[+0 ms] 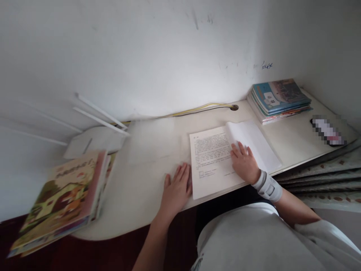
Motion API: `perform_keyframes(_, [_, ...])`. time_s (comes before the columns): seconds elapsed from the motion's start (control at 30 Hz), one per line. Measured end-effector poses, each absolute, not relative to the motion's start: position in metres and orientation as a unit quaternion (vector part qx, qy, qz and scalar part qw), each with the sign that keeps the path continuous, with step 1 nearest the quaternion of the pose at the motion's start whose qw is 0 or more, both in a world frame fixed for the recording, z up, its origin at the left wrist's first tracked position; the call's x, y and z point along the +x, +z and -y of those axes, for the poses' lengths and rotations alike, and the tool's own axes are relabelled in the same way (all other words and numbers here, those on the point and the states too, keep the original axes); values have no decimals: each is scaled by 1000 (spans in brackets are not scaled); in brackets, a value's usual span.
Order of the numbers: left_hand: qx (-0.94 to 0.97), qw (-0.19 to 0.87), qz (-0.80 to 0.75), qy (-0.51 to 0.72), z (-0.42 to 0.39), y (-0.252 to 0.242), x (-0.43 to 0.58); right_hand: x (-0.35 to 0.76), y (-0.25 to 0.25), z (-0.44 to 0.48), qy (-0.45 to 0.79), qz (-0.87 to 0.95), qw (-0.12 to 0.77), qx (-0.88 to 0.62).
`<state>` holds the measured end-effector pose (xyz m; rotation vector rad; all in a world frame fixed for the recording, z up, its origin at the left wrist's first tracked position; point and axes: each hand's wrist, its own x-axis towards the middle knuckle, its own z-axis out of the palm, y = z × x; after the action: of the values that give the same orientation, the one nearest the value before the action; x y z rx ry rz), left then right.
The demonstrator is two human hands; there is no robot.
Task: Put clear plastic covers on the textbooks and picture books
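A printed document (210,162) lies open on the white desk (146,158), its upper pages folded over to the right (254,143). My right hand (244,162) rests flat on those turned pages, with a grey wrist brace (267,186) around the wrist. My left hand (176,190) lies palm down on the bare desk, its fingertips close to the document's left edge. Neither hand grips anything.
Several colourful books (279,99) are stacked at the back right, and a thick picture-book pile (63,199) sits at the front left. Cables (197,110) run along the wall into a desk grommet (234,107). A pixelated object (328,131) lies at the right.
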<state>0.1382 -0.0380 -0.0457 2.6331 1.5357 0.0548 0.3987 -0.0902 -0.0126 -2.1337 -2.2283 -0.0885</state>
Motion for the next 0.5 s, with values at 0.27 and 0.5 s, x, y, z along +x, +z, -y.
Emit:
perform_keyframes(0.27, [857, 38, -513, 18, 40, -44, 144, 401, -12, 71, -13, 716, 15, -697])
perform_keyframes(0.5, [860, 4, -511, 17, 42, -49, 144, 413, -10, 67, 0, 702, 1, -713])
